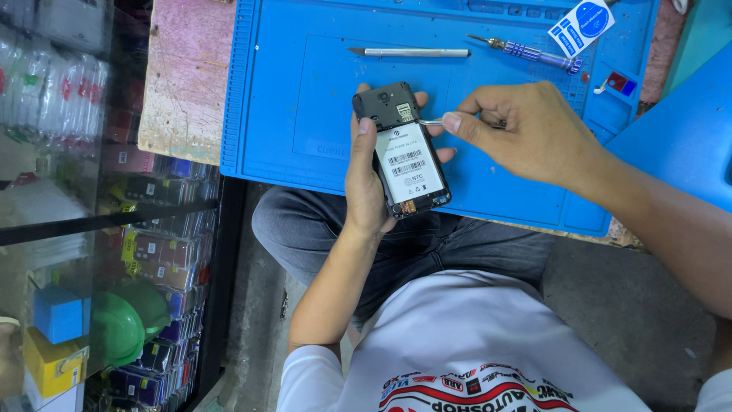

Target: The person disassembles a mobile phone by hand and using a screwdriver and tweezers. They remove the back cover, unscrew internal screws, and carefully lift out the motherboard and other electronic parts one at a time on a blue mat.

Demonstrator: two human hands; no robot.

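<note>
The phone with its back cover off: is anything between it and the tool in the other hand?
Nothing visible. The left hand holds the phone above the blue mat. The right hand pinches a thin metal tool, whose tip already meets the phone's right edge.

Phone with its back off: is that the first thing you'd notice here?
Yes. The opened phone sits in the left hand at the centre, over the bright blue mat. The right hand pokes a thin metal tool at its edge. Behind, a screwdriver lies on the mat.
</note>
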